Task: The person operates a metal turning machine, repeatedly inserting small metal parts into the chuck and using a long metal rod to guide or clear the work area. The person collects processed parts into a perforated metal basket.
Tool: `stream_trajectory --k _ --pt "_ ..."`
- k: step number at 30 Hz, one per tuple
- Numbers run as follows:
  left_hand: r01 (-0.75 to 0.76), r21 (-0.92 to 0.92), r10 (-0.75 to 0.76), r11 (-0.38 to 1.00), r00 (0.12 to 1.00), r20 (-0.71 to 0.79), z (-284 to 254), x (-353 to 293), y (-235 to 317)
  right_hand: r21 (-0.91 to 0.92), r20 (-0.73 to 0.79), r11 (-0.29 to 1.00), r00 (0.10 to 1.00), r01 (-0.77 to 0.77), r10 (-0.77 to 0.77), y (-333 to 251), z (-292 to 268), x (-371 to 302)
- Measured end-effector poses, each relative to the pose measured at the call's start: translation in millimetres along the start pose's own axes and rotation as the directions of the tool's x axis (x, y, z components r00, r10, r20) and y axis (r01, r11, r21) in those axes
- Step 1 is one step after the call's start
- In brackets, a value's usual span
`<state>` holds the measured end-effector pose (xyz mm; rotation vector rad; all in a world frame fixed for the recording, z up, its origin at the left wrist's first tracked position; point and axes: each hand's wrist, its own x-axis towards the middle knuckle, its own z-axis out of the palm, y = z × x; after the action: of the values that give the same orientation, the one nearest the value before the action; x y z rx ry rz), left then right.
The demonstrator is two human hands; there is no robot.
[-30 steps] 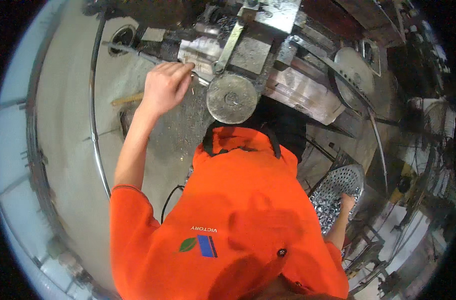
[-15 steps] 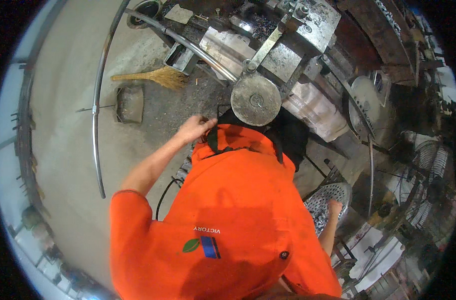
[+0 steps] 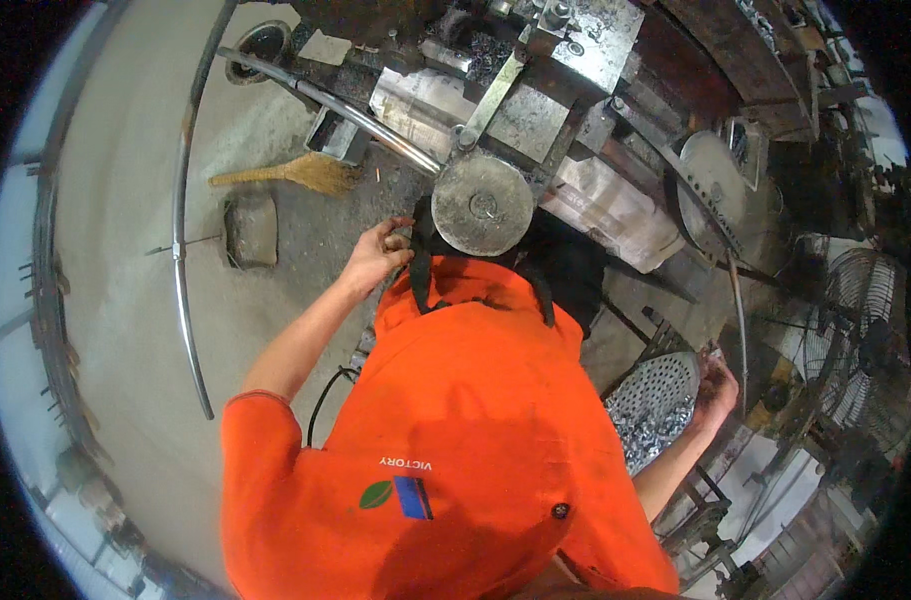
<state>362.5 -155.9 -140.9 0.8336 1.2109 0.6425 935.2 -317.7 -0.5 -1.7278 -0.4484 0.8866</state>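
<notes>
My left hand point(image 3: 375, 258) is beside the black strap point(image 3: 421, 270) at my waist. Its fingers are loosely bent and apart, with nothing visible in them. On the right, my right hand point(image 3: 713, 392) is raised just past the rim of a perforated metal basket point(image 3: 665, 378). Its fingers are closed around small shiny metal pieces point(image 3: 714, 352), too small to make out exactly. Many similar small metal parts point(image 3: 647, 432) lie in the basket. Ahead of me, a round metal disc point(image 3: 483, 206) stands in front of the machine.
A machine with a metal block point(image 3: 590, 45) and a long bar point(image 3: 375, 128) fills the far side. A curved pipe point(image 3: 180, 245), a straw broom point(image 3: 300, 175) and a dustpan point(image 3: 250, 230) are at left. A fan point(image 3: 855, 340) stands at far right.
My right hand has come up out of the basket and moved right, with small metal pieces in its fingers. My left hand has shifted slightly left, its fingers looser. The view has shifted a little.
</notes>
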Motion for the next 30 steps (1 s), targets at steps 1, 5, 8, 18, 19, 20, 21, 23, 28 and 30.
stream_trajectory --k 1,5,8,18,19,20,21,23,28,30 --pt "-0.005 -0.055 0.004 0.998 1.0 -0.004 2 -2 4 0.143 0.068 0.989 0.996 0.048 -0.058 -16 23 -7" --pt "0.035 -0.049 -0.038 0.998 0.998 -0.051 0 -14 36 0.137 0.276 0.965 0.927 0.223 -0.253 -57 84 -17" --pt "-0.045 0.44 0.094 0.897 0.991 -0.091 -21 -25 61 0.047 0.457 0.935 0.825 0.35 -0.332 -71 145 -25" --pt "-0.159 -0.327 0.311 0.932 0.815 0.49 92 -44 181 0.3 0.805 0.599 0.14 0.743 -0.576 -108 340 -81" --pt "-0.135 -0.375 0.333 0.917 0.777 0.535 102 -41 181 0.278 0.79 0.542 0.132 0.793 -0.598 -107 345 -81" --pt "0.076 -0.597 0.292 0.798 0.819 0.494 114 -43 185 0.269 0.773 0.512 0.134 0.816 -0.62 -107 347 -80" --pt "0.03 -0.573 0.327 0.819 0.797 0.509 114 -38 187 0.259 0.755 0.482 0.136 0.837 -0.641 -107 347 -79" --pt "-0.054 -0.528 0.383 0.847 0.75 0.538 113 -31 189 0.235 0.727 0.403 0.115 0.884 -0.677 -106 346 -78" --pt "-0.422 -0.035 0.399 0.906 0.82 0.41 95 -30 208 0.195 0.765 0.15 -0.054 0.969 -0.642 -117 349 -85" --pt "-0.438 0.064 0.387 0.897 0.847 0.365 88 -28 213 0.208 0.799 0.082 -0.121 0.975 -0.59 -121 355 -85"
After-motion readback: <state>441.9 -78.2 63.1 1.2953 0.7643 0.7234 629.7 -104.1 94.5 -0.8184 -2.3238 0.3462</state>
